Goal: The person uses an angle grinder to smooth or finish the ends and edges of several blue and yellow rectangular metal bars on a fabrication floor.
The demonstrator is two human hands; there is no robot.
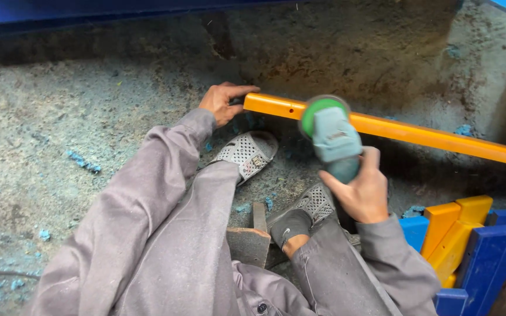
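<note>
Two hands busy: my left hand (222, 103) clasps the smooth orange square bar's (417, 134) end; my right hand (361, 190) wraps the grey-green angle grinder (332, 136) over the gritty floor (60, 117).

Orange bar (393, 130) lies slanted, grey-green grinder (332, 137) seemingly touching it.

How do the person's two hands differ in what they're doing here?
The left hand grips the end of the orange bar, fingers along its top; the right hand wraps around the grey angle grinder. The left reaches farther out; the right stays nearer the knee. Both are bare, in grey sleeves.
</note>
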